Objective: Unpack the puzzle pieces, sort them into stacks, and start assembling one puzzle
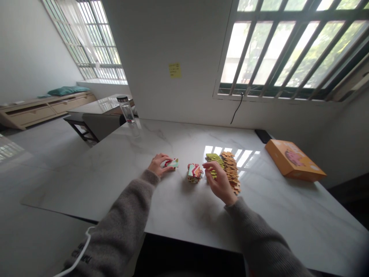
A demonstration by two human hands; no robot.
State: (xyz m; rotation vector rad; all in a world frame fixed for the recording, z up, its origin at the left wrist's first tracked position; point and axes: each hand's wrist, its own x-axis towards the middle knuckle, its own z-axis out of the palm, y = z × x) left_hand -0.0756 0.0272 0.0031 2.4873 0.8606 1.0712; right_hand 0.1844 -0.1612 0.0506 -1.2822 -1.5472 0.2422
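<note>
My left hand (159, 164) has its thumb and fingers closed around the side of some puzzle pieces (173, 164), red, white and pale green on top, low over the table. To their right stands a small stack of puzzle pieces (194, 172) with a red, white and green top. My right hand (219, 183) hovers just right of that stack, thumb and forefinger apart, with nothing visible between them. Partly behind this hand lie a row of yellow-green puzzle pieces (213, 157) and a row of brown cardboard puzzle pieces (231, 169), packed side by side.
The white marbled table (178, 215) ends at a wall with a yellow note (174, 70). An orange box (294, 159) and a black phone (262, 136) lie at the right. A glass bottle (127, 110) stands at the back left. A white cable (83, 250) runs along my left sleeve.
</note>
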